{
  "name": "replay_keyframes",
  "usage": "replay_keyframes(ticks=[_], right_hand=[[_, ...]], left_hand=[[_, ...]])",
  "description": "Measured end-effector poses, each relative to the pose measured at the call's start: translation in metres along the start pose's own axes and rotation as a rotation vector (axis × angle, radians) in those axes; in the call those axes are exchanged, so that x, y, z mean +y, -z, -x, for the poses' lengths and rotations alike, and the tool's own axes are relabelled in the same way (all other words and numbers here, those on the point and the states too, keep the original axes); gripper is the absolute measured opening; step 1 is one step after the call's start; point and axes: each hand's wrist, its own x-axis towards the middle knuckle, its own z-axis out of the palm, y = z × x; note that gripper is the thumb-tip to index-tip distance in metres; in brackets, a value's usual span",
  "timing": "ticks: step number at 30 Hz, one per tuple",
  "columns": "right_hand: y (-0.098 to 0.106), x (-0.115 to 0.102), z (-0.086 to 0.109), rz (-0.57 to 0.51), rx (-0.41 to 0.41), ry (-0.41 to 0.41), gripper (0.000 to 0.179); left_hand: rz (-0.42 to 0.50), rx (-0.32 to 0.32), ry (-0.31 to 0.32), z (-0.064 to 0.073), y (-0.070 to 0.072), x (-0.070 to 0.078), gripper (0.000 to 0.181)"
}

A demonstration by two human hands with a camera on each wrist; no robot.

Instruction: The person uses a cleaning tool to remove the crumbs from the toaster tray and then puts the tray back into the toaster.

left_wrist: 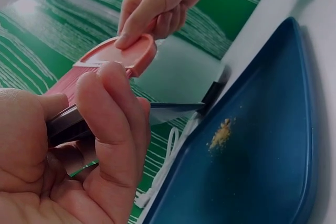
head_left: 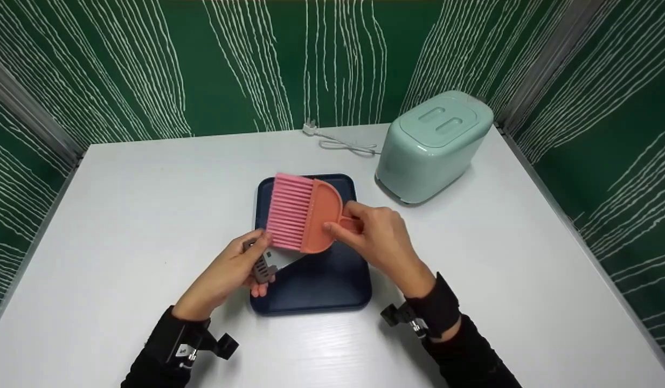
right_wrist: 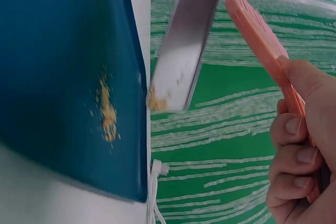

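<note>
My right hand (head_left: 383, 237) grips the handle of a small brush (head_left: 323, 215) with an orange body and pink bristles. The left hand (head_left: 222, 280) holds a metal crumb tray (head_left: 283, 258) by its grey slotted end, and its thumb lies close to the bristles; whether they touch I cannot tell. Beneath both hands lies a dark blue tray (head_left: 338, 291). In the right wrist view, yellowish crumbs (right_wrist: 158, 100) sit at the far end of the crumb tray, which is tilted over the blue tray. A small heap of crumbs (right_wrist: 108, 116) is on the blue tray's floor.
A mint-green toaster (head_left: 435, 148) stands at the back right of the white table (head_left: 149, 215). Its cord (head_left: 346, 144) and plug (head_left: 310, 128) lie along the back edge. Green walls with white streaks (head_left: 343, 59) enclose the table at the back and sides.
</note>
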Motion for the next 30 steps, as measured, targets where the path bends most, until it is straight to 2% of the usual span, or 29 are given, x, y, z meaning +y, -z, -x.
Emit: replay_keyframes(ticks=[5, 15, 23, 30], right_hand=[[-0.007, -0.004, 0.002, 0.016, -0.014, 0.016, 0.042], [-0.008, 0.002, 0.003, 0.136, 0.013, 0.053, 0.046], [0.004, 0.016, -0.001, 0.191, 0.014, -0.027, 0.041], [0.017, 0.029, -0.002, 0.249, 0.039, -0.049, 0.041]], left_hand=[[0.008, 0.001, 0.0, 0.002, 0.001, 0.0, 0.056], [0.012, -0.004, -0.009, 0.0, 0.002, -0.002, 0.046], [0.007, 0.014, -0.016, 0.0, 0.005, 0.0, 0.046], [0.021, 0.013, -0.025, -0.001, 0.004, 0.0, 0.042]])
